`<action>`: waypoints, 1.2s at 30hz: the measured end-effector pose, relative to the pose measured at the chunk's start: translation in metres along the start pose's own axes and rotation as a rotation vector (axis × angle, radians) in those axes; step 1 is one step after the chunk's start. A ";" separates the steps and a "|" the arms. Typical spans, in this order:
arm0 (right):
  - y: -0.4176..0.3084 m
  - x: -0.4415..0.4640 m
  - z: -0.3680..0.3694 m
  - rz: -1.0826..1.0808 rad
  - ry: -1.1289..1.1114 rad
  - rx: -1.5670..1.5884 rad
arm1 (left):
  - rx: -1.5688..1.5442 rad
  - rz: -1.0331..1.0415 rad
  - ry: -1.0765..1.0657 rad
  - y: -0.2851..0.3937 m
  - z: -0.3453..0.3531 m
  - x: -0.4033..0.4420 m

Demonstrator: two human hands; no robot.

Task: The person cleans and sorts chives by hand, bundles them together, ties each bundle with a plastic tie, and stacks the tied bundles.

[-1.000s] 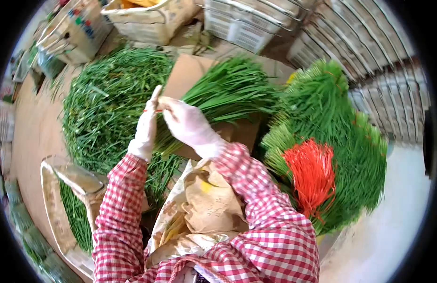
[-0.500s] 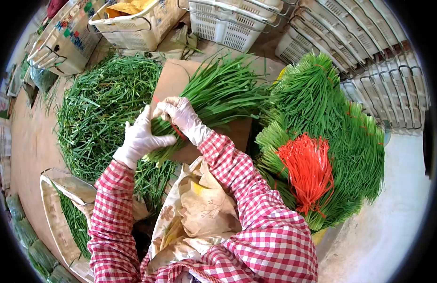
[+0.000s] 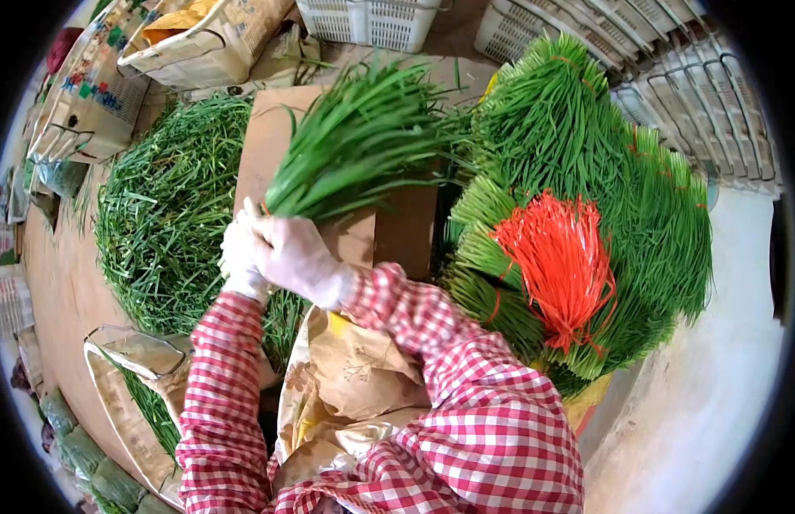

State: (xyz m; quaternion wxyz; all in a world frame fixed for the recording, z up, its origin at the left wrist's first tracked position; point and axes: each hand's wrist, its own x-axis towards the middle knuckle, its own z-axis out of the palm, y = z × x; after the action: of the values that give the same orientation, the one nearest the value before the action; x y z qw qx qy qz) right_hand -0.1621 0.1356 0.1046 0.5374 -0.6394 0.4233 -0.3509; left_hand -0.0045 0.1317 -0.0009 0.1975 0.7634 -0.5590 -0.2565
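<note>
A bunch of garlic chives (image 3: 354,146) lies over a brown board, its leaves fanned up and to the right and slightly blurred. Both my hands, in white gloves, are closed together at its lower end. My right hand (image 3: 296,250) is in front, fingers bent round the stalk end. My left hand (image 3: 240,255) is beside it on the left, partly covered by the right. A bit of red tie (image 3: 264,207) shows at the fingertips; the rest is hidden by my hands, as are the stalk ends.
Loose chives (image 3: 170,206) are heaped left of the board (image 3: 264,128). Tied chive bunches (image 3: 552,111) are piled at right, with a bundle of red ties (image 3: 558,261) on top. White crates (image 3: 372,21) stand behind; a basket (image 3: 114,368) sits at lower left.
My hands have come together at the bunch's lower end, where they were apart before. The bunch has swung more upright, and the camera view has shifted.
</note>
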 end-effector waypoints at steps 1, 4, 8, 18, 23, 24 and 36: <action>0.025 -0.013 0.009 -0.328 0.229 -0.026 | 0.120 -0.036 -0.093 0.013 -0.014 0.005; 0.068 -0.044 -0.014 -0.199 0.115 -0.111 | 0.496 0.113 -0.083 0.068 -0.029 -0.017; 0.128 -0.029 0.000 -0.281 0.183 -0.166 | 0.443 0.083 -0.105 0.083 -0.035 -0.018; 0.086 -0.053 0.019 -0.266 0.176 -0.101 | 0.411 0.152 -0.029 0.068 -0.025 -0.023; 0.074 -0.048 0.033 -0.196 0.160 -0.162 | 0.522 0.068 -0.057 0.070 -0.023 -0.017; 0.071 -0.048 0.036 -0.218 0.206 -0.147 | 0.492 0.043 -0.098 0.076 -0.028 -0.017; 0.071 -0.044 0.039 -0.224 0.192 -0.088 | 0.508 0.058 -0.073 0.084 -0.030 -0.021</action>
State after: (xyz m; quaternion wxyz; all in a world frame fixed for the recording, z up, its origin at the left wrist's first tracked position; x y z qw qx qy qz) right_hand -0.1564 0.1866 0.0280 0.4234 -0.6691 0.4136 -0.4494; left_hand -0.0539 0.1269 0.0759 -0.0139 0.7624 -0.6339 -0.1295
